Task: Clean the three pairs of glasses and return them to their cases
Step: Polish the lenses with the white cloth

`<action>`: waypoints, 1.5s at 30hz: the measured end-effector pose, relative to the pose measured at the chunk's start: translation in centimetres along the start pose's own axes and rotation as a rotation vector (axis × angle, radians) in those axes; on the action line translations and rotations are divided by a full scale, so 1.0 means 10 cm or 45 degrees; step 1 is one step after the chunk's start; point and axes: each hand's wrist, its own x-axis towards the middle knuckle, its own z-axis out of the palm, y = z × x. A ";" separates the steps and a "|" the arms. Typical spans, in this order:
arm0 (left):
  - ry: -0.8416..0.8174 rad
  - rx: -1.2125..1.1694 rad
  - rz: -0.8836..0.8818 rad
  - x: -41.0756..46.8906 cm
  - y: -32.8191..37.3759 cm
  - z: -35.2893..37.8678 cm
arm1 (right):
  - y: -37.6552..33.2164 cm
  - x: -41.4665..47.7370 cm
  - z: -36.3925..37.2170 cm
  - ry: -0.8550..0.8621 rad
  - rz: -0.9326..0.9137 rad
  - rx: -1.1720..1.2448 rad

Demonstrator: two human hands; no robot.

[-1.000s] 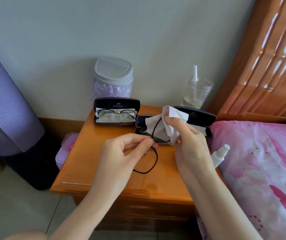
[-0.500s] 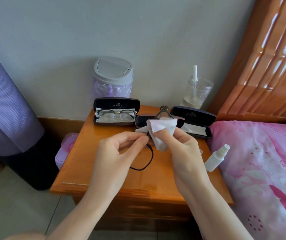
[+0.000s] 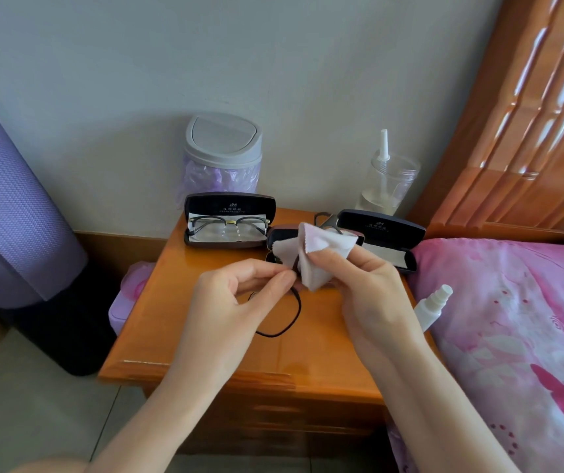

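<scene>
Wooden bedside table (image 3: pixel 178 322) beside a pink bed. Above it, the left hand (image 3: pixel 229 302) pinches a black-framed pair of glasses (image 3: pixel 290 312); the right hand (image 3: pixel 365 288) grips a white cloth (image 3: pixel 314 250) around one lens. At the far left, an open case (image 3: pixel 229 220) holds another pair.
</scene>
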 end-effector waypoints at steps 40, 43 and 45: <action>0.093 -0.203 -0.124 -0.03 -0.03 0.02 | 0.11 -0.03 0.00 -0.019 -0.010 -0.025; 0.060 -0.155 -0.101 -0.03 -0.02 0.04 | 0.10 -0.03 -0.06 0.006 -0.010 -0.092; 0.068 -0.094 -0.073 -0.03 -0.01 0.04 | 0.10 -0.03 -0.09 0.053 0.002 -0.143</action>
